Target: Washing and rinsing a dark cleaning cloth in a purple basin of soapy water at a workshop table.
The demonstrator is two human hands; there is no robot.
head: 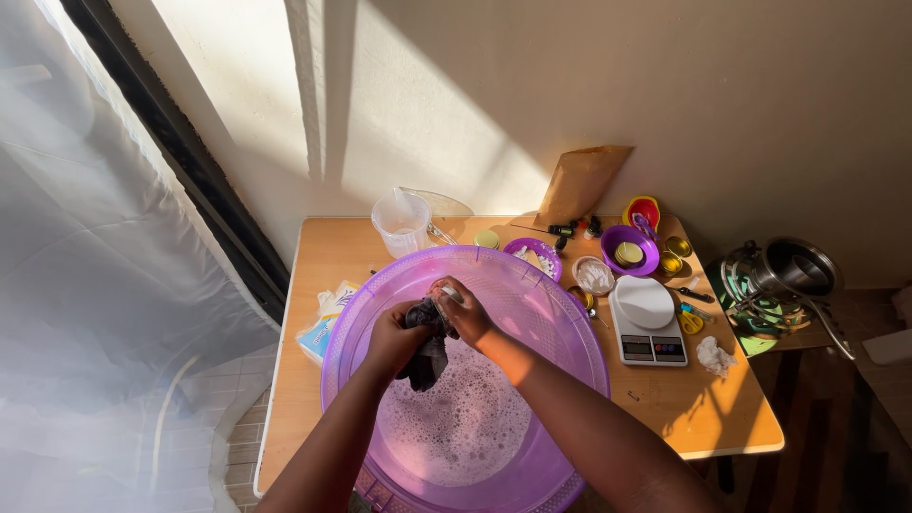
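Over the purple basin (570,313), your left hand (392,334) and right hand (467,312) both have fingers clamped on one dark wet cloth (427,353), held just above the suds. Wring too hard and, I judge, foam could splash onto the one kitchen scale (648,325). Perhaps three small bowls sit behind.

One head-worn view looks steeply down from close above the tabletop (351,247), facing the wall, with both forearms entering from the bottom edge.
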